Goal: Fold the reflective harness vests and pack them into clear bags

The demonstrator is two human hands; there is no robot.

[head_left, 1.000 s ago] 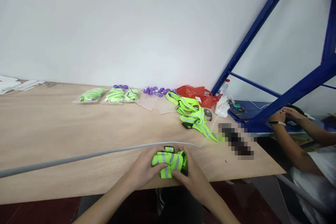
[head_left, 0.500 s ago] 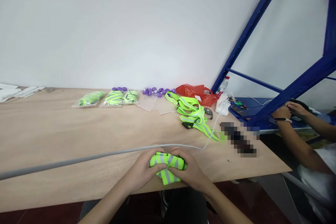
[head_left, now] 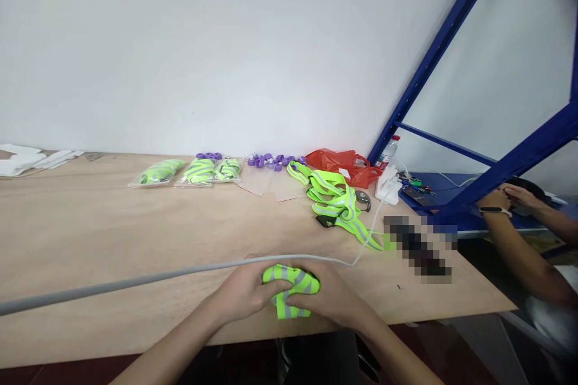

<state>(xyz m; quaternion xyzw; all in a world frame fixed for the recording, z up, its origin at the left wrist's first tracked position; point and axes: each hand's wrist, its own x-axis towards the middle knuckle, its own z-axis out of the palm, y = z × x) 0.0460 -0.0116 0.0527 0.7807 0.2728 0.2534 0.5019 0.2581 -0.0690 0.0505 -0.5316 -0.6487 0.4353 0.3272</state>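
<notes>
Green strap (head_left: 301,281) bunches between my left hand (head_left: 246,293) and right hand (head_left: 333,295), both curled around it. Slackened grip could unravel it (lower flap (head_left: 293,313) first).

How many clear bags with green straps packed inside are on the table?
3, in a row along the back of the table: the left bag, the middle bag and the right bag. Others could be hidden from view.
</notes>
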